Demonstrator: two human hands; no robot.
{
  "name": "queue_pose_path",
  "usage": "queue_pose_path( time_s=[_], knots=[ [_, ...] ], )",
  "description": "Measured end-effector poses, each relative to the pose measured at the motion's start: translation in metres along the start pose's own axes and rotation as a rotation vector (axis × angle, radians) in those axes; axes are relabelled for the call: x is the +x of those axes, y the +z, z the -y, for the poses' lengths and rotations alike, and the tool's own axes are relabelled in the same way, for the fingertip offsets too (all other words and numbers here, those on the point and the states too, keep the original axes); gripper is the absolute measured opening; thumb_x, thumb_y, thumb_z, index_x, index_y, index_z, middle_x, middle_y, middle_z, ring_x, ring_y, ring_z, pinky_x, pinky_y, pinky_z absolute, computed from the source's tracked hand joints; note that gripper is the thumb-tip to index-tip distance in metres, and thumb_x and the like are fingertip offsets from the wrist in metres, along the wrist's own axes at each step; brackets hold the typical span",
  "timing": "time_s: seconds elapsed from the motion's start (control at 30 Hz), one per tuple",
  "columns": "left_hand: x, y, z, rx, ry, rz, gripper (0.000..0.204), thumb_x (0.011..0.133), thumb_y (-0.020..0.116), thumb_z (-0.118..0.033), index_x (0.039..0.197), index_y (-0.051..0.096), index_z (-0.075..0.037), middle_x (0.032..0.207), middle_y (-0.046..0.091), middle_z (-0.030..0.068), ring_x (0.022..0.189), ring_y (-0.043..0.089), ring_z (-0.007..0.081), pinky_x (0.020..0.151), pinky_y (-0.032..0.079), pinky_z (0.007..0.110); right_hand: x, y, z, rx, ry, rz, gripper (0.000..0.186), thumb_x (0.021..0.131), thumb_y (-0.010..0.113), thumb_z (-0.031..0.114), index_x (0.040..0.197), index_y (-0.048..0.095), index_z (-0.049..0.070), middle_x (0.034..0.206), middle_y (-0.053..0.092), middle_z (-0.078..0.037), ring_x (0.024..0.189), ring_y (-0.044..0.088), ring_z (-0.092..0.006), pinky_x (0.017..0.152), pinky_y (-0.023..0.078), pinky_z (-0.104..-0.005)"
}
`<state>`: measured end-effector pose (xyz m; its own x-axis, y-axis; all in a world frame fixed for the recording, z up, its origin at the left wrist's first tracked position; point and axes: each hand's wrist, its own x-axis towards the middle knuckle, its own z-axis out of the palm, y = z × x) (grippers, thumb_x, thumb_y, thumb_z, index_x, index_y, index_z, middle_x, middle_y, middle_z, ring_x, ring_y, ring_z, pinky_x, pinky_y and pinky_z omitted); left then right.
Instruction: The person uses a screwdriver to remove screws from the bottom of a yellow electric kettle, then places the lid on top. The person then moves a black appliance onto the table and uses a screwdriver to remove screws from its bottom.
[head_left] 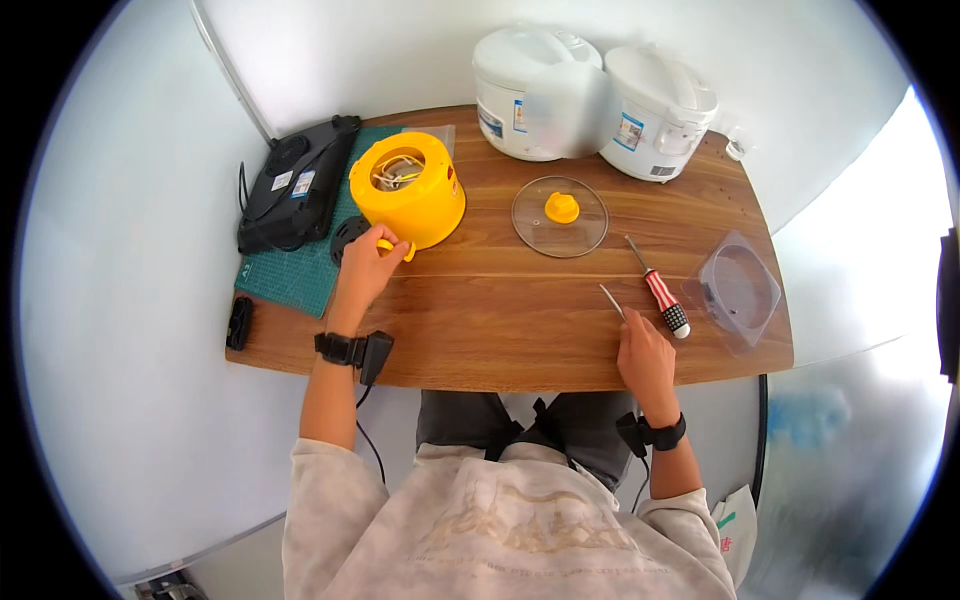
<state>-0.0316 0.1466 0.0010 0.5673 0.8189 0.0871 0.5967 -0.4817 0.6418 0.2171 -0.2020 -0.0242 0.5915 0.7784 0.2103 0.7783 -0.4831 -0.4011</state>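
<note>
My left hand pinches a small curved yellow plastic piece just in front of a round yellow housing, whose open top shows loose wires. A dark perforated round part lies partly behind that hand. My right hand holds a thin silver tool near the table's front. Just right of it lies a screwdriver with a red-striped, checkered handle. A glass lid with a yellow knob rests at mid-table; a clear plastic container sits at the right.
The wooden table stands between pale panels. Two white cookers stand at the back. A black flat appliance with cords sits at the left, beside a green mat and a small black object.
</note>
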Motion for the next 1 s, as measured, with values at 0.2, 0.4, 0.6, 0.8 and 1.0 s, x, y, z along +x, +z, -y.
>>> queue_pose_path(
  time_s=[0.2,0.4,0.6,0.8,1.0],
  knots=[
    [-0.018,0.0,-0.037,-0.12,0.094,0.17,0.019,0.092,0.072,-0.017,0.092,0.06,-0.002,0.089,0.071,0.0156,0.081,0.069,0.0284,0.073,0.052,0.035,-0.003,-0.008,-0.002,0.009,0.024,0.016,0.024,0.098,0.056,0.011,0.12,0.061,0.006,0.1,0.07,-0.017,0.085,0.066,-0.0402,0.072,0.052,-0.049],
    [-0.063,0.007,-0.07,-0.123,0.084,0.307,0.02,0.093,0.072,-0.017,0.095,0.058,-0.003,0.091,0.071,0.016,0.085,0.068,0.0302,0.075,0.052,0.035,-0.004,-0.002,-0.008,-0.023,-0.042,-0.069,0.024,0.095,0.057,0.01,0.119,0.06,0.008,0.086,0.066,-0.015,0.073,0.066,-0.038,0.062,0.051,-0.0481],
    [-0.112,0.02,-0.086,-0.2,0.192,0.512,0.015,0.093,0.069,-0.009,0.103,0.059,-0.005,0.101,0.07,0.0131,0.094,0.068,0.0318,0.081,0.053,0.035,-0.002,0.0,-0.008,-0.022,-0.051,-0.09,0.021,0.096,0.056,0.011,0.117,0.06,0.008,0.086,0.067,-0.015,0.07,0.065,-0.0385,0.06,0.051,-0.0489],
    [-0.141,0.041,-0.099,-0.201,0.467,0.637,0.02,0.091,0.069,-0.007,0.107,0.056,-0.005,0.105,0.066,0.0144,0.096,0.066,0.0366,0.081,0.054,0.039,-0.002,-0.001,-0.008,-0.031,-0.023,-0.073,0.021,0.097,0.056,0.013,0.117,0.06,0.009,0.088,0.069,-0.014,0.071,0.066,-0.0388,0.061,0.051,-0.0494],
    [-0.147,0.054,-0.116,-0.217,0.545,0.669,0.016,0.094,0.064,-0.005,0.107,0.054,-0.004,0.101,0.064,0.0155,0.095,0.065,0.036,0.08,0.054,0.039,0.0,-0.002,-0.005,-0.034,-0.008,-0.065,0.021,0.097,0.056,0.013,0.117,0.06,0.01,0.09,0.069,-0.014,0.075,0.066,-0.0382,0.064,0.051,-0.0495]
  ],
)
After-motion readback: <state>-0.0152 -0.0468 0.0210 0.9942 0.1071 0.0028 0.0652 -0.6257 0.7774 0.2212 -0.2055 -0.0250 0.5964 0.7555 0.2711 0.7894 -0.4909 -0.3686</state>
